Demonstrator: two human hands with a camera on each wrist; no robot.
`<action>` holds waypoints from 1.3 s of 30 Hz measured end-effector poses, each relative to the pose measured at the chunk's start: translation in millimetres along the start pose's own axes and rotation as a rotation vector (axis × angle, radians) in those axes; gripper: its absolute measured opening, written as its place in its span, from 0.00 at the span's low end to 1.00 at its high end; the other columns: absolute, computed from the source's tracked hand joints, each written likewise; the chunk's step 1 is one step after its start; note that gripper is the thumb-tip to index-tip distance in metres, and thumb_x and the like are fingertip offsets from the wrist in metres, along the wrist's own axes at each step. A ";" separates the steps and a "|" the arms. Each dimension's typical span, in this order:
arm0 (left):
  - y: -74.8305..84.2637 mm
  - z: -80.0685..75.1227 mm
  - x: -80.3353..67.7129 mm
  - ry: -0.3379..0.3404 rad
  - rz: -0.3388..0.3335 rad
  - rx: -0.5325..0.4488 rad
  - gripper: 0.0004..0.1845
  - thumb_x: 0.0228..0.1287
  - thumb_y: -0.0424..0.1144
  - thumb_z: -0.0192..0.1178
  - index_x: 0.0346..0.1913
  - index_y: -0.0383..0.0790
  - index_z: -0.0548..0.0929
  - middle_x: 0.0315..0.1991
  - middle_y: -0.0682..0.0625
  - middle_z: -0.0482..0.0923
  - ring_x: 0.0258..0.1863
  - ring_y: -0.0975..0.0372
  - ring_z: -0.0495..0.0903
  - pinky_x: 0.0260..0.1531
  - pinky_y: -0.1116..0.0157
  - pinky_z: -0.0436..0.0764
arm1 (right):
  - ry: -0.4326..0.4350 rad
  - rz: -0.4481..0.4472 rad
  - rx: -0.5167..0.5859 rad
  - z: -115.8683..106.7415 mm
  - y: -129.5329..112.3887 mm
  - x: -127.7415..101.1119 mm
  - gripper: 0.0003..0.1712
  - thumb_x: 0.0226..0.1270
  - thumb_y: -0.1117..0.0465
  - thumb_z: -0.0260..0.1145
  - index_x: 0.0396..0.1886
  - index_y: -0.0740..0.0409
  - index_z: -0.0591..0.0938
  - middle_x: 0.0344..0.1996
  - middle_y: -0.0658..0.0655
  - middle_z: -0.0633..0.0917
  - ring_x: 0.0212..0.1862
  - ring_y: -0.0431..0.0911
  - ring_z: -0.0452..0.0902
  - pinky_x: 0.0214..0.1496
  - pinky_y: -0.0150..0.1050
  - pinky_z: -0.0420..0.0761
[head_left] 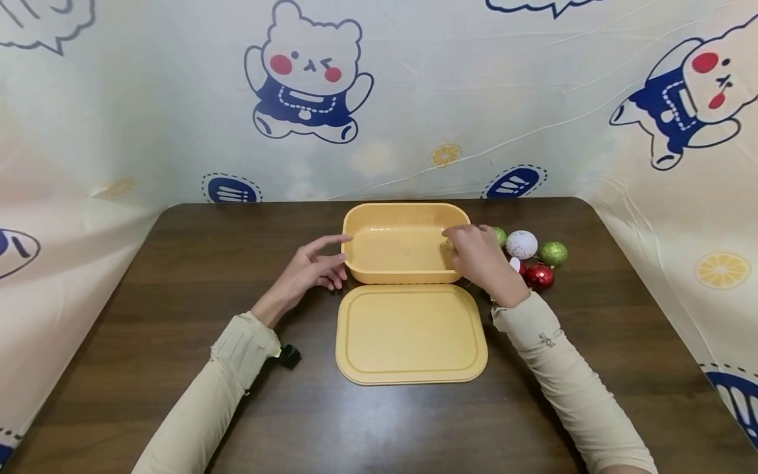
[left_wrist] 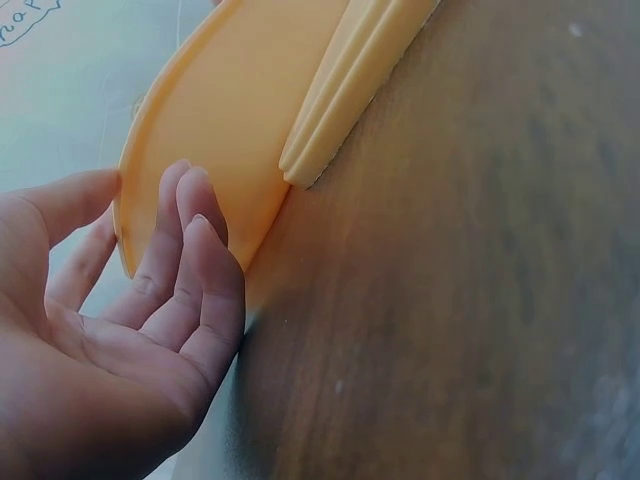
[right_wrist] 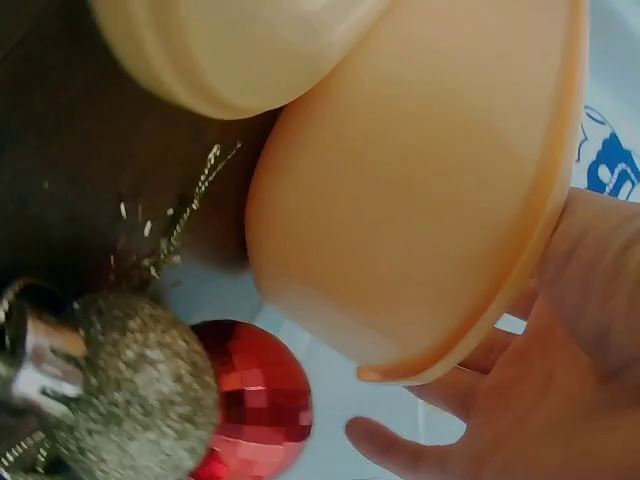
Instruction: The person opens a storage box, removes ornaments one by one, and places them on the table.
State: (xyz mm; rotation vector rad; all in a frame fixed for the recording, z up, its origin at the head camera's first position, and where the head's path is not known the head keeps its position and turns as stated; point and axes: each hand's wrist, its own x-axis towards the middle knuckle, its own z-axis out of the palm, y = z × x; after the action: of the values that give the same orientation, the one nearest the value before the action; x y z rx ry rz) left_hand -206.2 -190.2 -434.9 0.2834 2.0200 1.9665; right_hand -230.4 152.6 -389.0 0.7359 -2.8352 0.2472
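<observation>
A yellow plastic box (head_left: 405, 276) stands uncovered on the brown table. At its left end my left hand (head_left: 310, 266) touches the rim with fingertips, its fingers loosely bent; the left wrist view shows the same hand (left_wrist: 130, 330) against the box wall (left_wrist: 215, 110). My right hand (head_left: 476, 257) reaches over the right rim, fingers inside the box. A small gold thing (head_left: 447, 244) shows at these fingertips, mostly covered by the hand. In the right wrist view the rim hides part of the right hand's fingers (right_wrist: 400, 450).
The yellow lid (head_left: 411, 334) lies flat in front of the box. Right of the box cluster Christmas baubles: a white one (head_left: 522, 244), a green one (head_left: 553, 253), a faceted red one (head_left: 540, 276) and others. A gold glitter bauble (right_wrist: 140, 390) shows in the right wrist view.
</observation>
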 end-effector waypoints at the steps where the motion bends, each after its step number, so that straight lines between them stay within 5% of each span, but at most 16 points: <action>1: 0.2 -0.4 -0.4 0.001 -0.001 0.000 0.28 0.71 0.44 0.62 0.71 0.45 0.70 0.30 0.39 0.83 0.24 0.55 0.82 0.26 0.59 0.85 | -0.017 0.011 0.020 1.1 -0.3 1.7 0.13 0.59 0.72 0.60 0.42 0.64 0.86 0.36 0.61 0.87 0.39 0.56 0.83 0.41 0.57 0.79; 6: 1.2 -2.5 -3.2 0.008 -0.002 -0.005 0.29 0.71 0.44 0.62 0.71 0.45 0.70 0.30 0.38 0.83 0.24 0.55 0.82 0.27 0.58 0.85 | -0.139 0.065 0.109 3.5 -3.0 9.3 0.08 0.60 0.74 0.58 0.31 0.62 0.82 0.22 0.57 0.74 0.30 0.52 0.70 0.28 0.46 0.70; 13: -1.2 -2.2 -4.4 0.005 -0.012 -0.018 0.29 0.71 0.44 0.62 0.72 0.44 0.69 0.29 0.39 0.83 0.24 0.55 0.83 0.28 0.59 0.85 | -0.187 0.094 0.152 3.4 -3.5 9.3 0.16 0.59 0.75 0.61 0.44 0.64 0.87 0.42 0.63 0.86 0.47 0.56 0.81 0.47 0.53 0.83; 39: 1.4 2.0 -0.9 -0.007 0.000 -0.021 0.28 0.72 0.43 0.61 0.72 0.44 0.69 0.29 0.40 0.83 0.24 0.55 0.82 0.27 0.60 0.85 | -0.244 0.069 0.200 -3.5 2.5 6.8 0.20 0.54 0.78 0.55 0.41 0.62 0.87 0.36 0.60 0.85 0.38 0.53 0.78 0.42 0.48 0.81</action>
State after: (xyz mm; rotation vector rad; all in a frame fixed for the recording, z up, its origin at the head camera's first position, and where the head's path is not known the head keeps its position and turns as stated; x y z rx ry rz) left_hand -204.8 -188.5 -433.4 0.2851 1.9934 1.9830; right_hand -236.9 152.3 -384.2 0.7536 -3.1038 0.4893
